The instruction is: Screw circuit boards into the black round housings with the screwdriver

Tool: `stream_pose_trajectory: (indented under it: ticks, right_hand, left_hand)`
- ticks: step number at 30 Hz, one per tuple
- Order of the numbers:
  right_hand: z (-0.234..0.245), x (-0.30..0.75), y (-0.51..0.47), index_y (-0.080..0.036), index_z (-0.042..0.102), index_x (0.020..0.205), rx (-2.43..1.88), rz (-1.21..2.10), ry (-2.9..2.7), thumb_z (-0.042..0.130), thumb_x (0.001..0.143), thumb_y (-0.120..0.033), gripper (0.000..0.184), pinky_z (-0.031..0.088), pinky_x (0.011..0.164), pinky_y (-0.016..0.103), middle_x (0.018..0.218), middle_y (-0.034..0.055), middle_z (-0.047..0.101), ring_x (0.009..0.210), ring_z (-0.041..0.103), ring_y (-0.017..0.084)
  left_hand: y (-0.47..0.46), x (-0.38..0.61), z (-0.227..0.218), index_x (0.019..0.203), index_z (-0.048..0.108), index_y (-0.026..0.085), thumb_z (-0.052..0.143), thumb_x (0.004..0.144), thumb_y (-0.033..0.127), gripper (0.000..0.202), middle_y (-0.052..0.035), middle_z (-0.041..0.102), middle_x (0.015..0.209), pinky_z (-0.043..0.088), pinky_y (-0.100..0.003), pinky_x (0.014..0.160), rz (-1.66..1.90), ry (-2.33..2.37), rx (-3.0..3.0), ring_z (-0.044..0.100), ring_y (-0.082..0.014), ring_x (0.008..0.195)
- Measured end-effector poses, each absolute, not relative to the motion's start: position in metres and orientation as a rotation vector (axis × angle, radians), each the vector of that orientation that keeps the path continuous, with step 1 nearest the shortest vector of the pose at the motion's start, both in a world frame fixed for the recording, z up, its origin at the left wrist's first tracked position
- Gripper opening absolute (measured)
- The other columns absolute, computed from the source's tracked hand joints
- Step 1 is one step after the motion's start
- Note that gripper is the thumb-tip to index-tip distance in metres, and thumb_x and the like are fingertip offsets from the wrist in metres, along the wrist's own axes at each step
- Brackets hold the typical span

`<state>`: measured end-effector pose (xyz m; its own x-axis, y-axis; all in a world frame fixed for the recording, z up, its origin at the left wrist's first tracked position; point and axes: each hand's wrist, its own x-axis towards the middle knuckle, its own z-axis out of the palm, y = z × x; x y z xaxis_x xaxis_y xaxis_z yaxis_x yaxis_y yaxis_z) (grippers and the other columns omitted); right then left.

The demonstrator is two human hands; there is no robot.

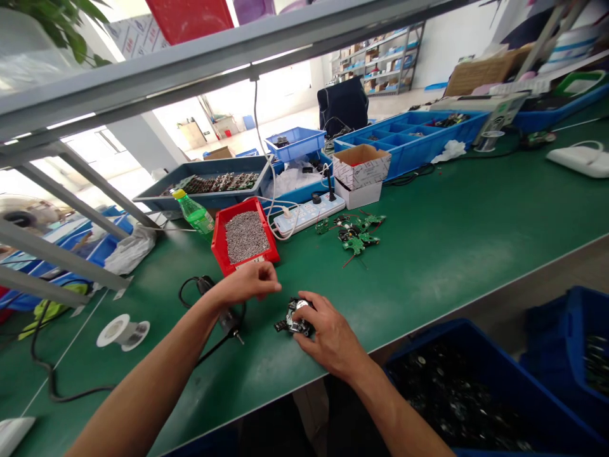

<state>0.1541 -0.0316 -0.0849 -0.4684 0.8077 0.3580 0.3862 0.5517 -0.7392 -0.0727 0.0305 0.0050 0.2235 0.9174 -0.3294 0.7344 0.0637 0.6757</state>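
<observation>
My right hand (326,333) grips a small black part (294,319) with a round metal piece on it, resting on the green table (451,241). My left hand (250,282) hovers just in front of the red tray (219,244) of small grey screws, its fingertips pinched together; what they hold is too small to make out. A black electric screwdriver (223,314) with its cable lies on the table under my left wrist.
Green circuit boards (356,235) lie mid-table by a white power strip (309,212) and a cardboard box (361,168). A green bottle (193,212), a solder spool (121,330) and blue bins (409,136) stand around. A blue crate (476,393) of dark parts sits below the table edge.
</observation>
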Motion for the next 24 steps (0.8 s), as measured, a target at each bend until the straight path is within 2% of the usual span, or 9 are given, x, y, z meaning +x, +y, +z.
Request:
stream_pose_trajectory:
  ticks: [3,6,10,15,21,24]
  right_hand:
    - [-0.084,0.155,-0.032,-0.025,0.063,0.100,-0.950,0.764,-2.076,0.069,0.075,-0.010,0.030,0.044,0.103,0.043,0.134,0.0084,0.054,0.120,0.053,0.025]
    - [-0.082,0.155,-0.032,-0.025,0.063,0.101,-0.955,0.777,-2.071,0.068,0.075,-0.009,0.031,0.044,0.104,0.043,0.133,0.0086,0.055,0.121,0.053,0.025]
    - [-0.081,0.156,-0.032,-0.025,0.063,0.102,-0.961,0.786,-2.069,0.068,0.074,-0.008,0.033,0.044,0.103,0.043,0.132,0.0084,0.055,0.120,0.053,0.025]
    - [-0.082,0.156,-0.033,-0.026,0.063,0.102,-0.968,0.794,-2.057,0.069,0.074,-0.009,0.033,0.044,0.103,0.042,0.134,0.0076,0.054,0.120,0.053,0.025]
    - [-0.081,0.156,-0.032,-0.026,0.063,0.101,-0.958,0.798,-2.042,0.068,0.074,-0.009,0.033,0.044,0.103,0.042,0.133,0.0070,0.054,0.119,0.053,0.025]
    - [-0.082,0.155,-0.032,-0.026,0.062,0.102,-0.964,0.806,-2.043,0.068,0.074,-0.008,0.034,0.044,0.103,0.042,0.132,0.0070,0.055,0.119,0.053,0.025]
  left_hand:
    - [0.064,-0.096,0.012,0.086,0.065,0.018,0.059,0.082,0.048,0.031,-0.0035,0.067,0.076,0.050,-0.028,0.067,0.531,2.086,1.912,0.063,-0.0173,0.070]
    - [0.098,-0.117,0.007,0.093,0.071,0.019,0.061,0.081,0.043,0.029,-0.0085,0.071,0.088,0.048,-0.033,0.080,0.534,2.306,1.918,0.065,-0.0237,0.086]
    - [0.124,-0.128,-0.010,0.082,0.075,0.021,0.068,0.075,0.035,0.017,-0.0081,0.073,0.084,0.047,-0.033,0.079,0.420,2.382,1.898,0.065,-0.0252,0.084]
    - [0.130,-0.130,-0.020,0.081,0.074,0.020,0.062,0.078,0.029,0.015,-0.0077,0.073,0.084,0.046,-0.031,0.075,0.413,2.403,1.903,0.065,-0.0234,0.082]
    - [0.126,-0.133,-0.021,0.090,0.071,0.017,0.051,0.087,0.034,0.027,-0.0109,0.073,0.091,0.046,-0.032,0.079,0.509,2.448,1.885,0.065,-0.0256,0.090]
    - [0.124,-0.136,-0.021,0.095,0.071,0.017,0.052,0.087,0.033,0.027,-0.0111,0.073,0.097,0.045,-0.032,0.081,0.530,2.417,1.898,0.065,-0.0254,0.093]
